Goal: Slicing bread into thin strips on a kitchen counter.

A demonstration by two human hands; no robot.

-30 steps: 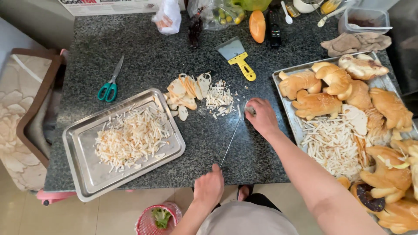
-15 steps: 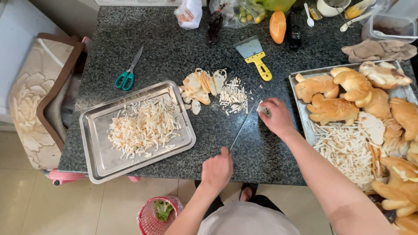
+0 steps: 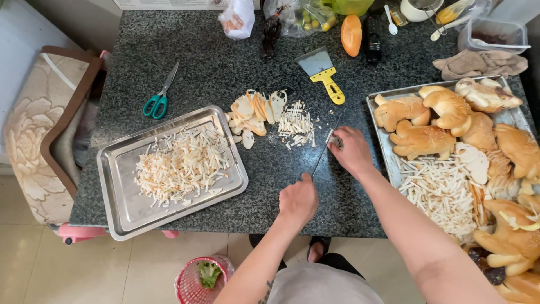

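My right hand (image 3: 351, 152) grips the handle of a long thin knife (image 3: 322, 160) that lies on the dark granite counter (image 3: 197, 62). The blade runs back toward me, and my left hand (image 3: 298, 198) is closed over its near end. Just left of the knife lie bread slices (image 3: 253, 110) and a small pile of cut white strips (image 3: 295, 121). A steel tray (image 3: 112, 186) at the left holds a heap of bread strips (image 3: 180, 163).
A second tray (image 3: 378, 107) at the right holds whole buns (image 3: 422, 138) and more strips. A yellow-handled scraper (image 3: 326, 76), green scissors (image 3: 160, 98), bags, a remote and a folded towel (image 3: 478, 62) lie along the back. A cushioned chair (image 3: 39, 129) stands left and a red basket (image 3: 205, 278) below.
My left hand has come forward from the counter's edge to the near end of the blade. My right hand has stayed on the knife. The view has shifted slightly.
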